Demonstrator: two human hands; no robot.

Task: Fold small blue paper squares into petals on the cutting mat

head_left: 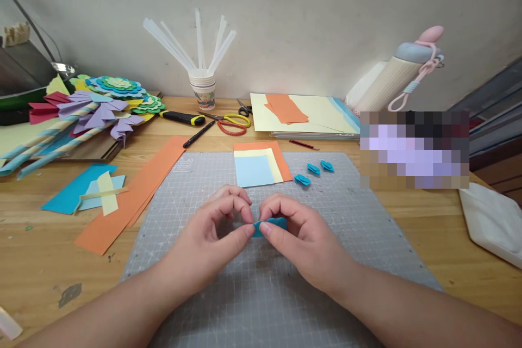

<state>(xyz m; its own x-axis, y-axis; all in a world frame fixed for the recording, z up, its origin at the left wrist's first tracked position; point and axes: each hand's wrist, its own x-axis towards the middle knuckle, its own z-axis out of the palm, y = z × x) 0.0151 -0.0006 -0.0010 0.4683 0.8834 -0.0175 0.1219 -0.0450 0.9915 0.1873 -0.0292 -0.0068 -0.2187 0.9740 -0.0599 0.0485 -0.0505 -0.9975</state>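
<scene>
Both my hands meet over the grey cutting mat (pixel 204 293). My left hand (pixel 212 234) and my right hand (pixel 299 236) pinch a small folded blue paper piece (pixel 271 224) between thumbs and curled fingers. Most of the piece is hidden by my fingers. Three finished small blue folded pieces (pixel 313 171) lie on the mat just beyond my right hand. A stack of light blue, yellow and orange paper squares (pixel 256 168) lies at the mat's far edge, ahead of my hands.
Long orange strips (pixel 134 196) and blue and yellow scraps (pixel 87 193) lie left of the mat. Behind are paper flowers (pixel 101 106), a cup of glue sticks (pixel 203 84), scissors (pixel 230 122), a utility knife (pixel 179 117), a pen (pixel 198 134), paper sheets (pixel 302 114), and a bottle (pixel 391 81).
</scene>
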